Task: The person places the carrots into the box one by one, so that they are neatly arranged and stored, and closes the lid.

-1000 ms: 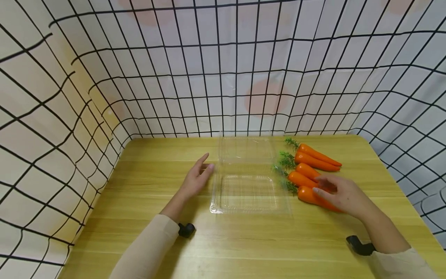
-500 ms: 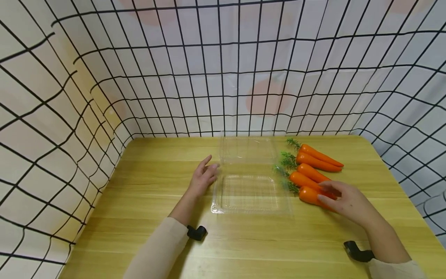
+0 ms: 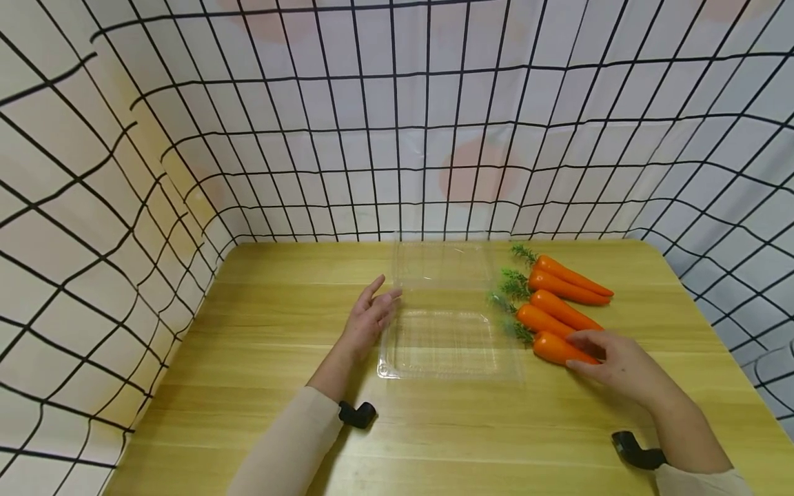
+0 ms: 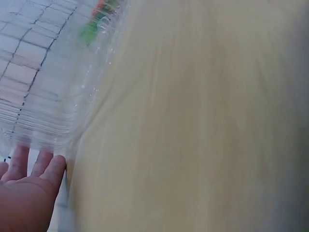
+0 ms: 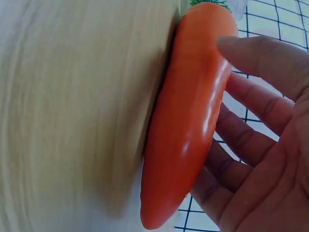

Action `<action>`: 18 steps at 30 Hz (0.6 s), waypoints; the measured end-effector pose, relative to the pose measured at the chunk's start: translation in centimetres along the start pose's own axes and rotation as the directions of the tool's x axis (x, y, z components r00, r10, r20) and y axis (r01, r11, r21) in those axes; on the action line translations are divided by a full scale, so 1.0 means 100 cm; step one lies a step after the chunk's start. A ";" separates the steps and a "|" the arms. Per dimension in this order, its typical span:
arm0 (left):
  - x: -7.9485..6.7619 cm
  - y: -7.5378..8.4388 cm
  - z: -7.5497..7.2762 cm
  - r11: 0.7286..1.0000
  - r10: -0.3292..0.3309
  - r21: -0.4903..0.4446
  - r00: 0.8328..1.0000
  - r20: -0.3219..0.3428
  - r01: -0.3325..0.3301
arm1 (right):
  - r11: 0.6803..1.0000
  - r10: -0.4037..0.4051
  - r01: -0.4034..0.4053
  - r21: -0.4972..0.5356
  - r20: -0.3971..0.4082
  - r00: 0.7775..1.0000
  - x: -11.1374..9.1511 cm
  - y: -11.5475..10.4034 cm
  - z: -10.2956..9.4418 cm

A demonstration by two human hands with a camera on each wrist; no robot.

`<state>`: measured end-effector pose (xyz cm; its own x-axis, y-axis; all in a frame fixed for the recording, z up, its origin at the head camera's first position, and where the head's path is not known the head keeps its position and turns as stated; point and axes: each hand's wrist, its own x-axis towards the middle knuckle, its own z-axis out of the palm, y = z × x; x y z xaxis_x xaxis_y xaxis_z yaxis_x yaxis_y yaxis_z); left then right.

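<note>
On the right of the table lie several orange carrots with green leafy tops, pointing away to the right. My right hand (image 3: 626, 368) is at the nearest carrot (image 3: 551, 348), thumb on its near side and fingers on the far side. The right wrist view shows the thumb on the upper part of that carrot (image 5: 186, 116), with the fingers curved behind it. A clear plastic clamshell box (image 3: 446, 351) lies with its lid raised at the back, in the middle. At the box's left edge my left hand (image 3: 366, 322) touches the side with loosely extended fingers.
The other carrots (image 3: 567, 288) lie close together behind the nearest one. Wood-grain tabletop (image 3: 446, 434) extends around the box. A white cloth with a black grid (image 3: 347, 151) hangs behind and at both sides.
My left hand has moved right to the box's left edge. My right hand has come lower and closer round the nearest carrot; the carrots and box stay put.
</note>
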<state>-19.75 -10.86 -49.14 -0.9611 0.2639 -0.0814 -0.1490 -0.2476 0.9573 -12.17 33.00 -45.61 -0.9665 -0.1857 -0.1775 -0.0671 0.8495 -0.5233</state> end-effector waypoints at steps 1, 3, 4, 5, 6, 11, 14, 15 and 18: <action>0.000 0.000 0.000 1.000 0.001 -0.003 1.000 0.010 -0.001 | 1.000 0.000 0.000 -0.012 0.006 1.000 -0.001 0.000 0.000; 0.000 -0.001 0.001 1.000 0.002 -0.004 1.000 0.024 -0.002 | 1.000 0.002 -0.002 -0.031 0.013 1.000 -0.002 0.001 0.002; 0.000 -0.001 0.002 1.000 0.005 -0.003 1.000 0.030 -0.005 | 0.999 0.003 -0.002 -0.036 0.020 1.000 -0.002 0.001 0.002; 0.001 -0.001 0.003 1.000 0.008 -0.005 0.999 0.035 -0.008 | 0.999 0.000 0.001 -0.039 0.024 1.000 -0.003 0.001 0.002; 0.001 -0.002 0.003 1.000 0.009 -0.008 0.999 0.036 -0.009 | 0.999 -0.004 0.005 -0.043 0.029 1.000 -0.004 0.001 0.002; 0.002 -0.005 0.005 0.999 0.034 0.001 0.999 0.037 -0.035 | 0.998 -0.010 0.013 -0.059 0.040 0.999 -0.007 0.000 -0.001; 0.002 -0.007 0.006 0.999 0.045 0.019 0.999 0.020 -0.045 | 0.997 -0.010 0.012 -0.072 0.027 1.000 -0.011 -0.001 -0.004; 0.002 -0.008 0.006 0.999 0.048 0.023 0.999 0.014 -0.048 | 0.998 -0.007 0.009 -0.069 0.023 1.000 -0.012 -0.001 -0.006; 0.004 -0.011 0.008 0.998 0.057 0.024 0.998 0.003 -0.057 | 0.999 0.005 -0.004 -0.048 0.018 1.000 -0.017 0.000 -0.010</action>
<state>-19.81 -9.78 -49.99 -0.9674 0.2518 -0.0261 -0.0885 -0.2398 0.9668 -10.81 33.84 -44.49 -0.9621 -0.1903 -0.1955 -0.0748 0.8731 -0.4817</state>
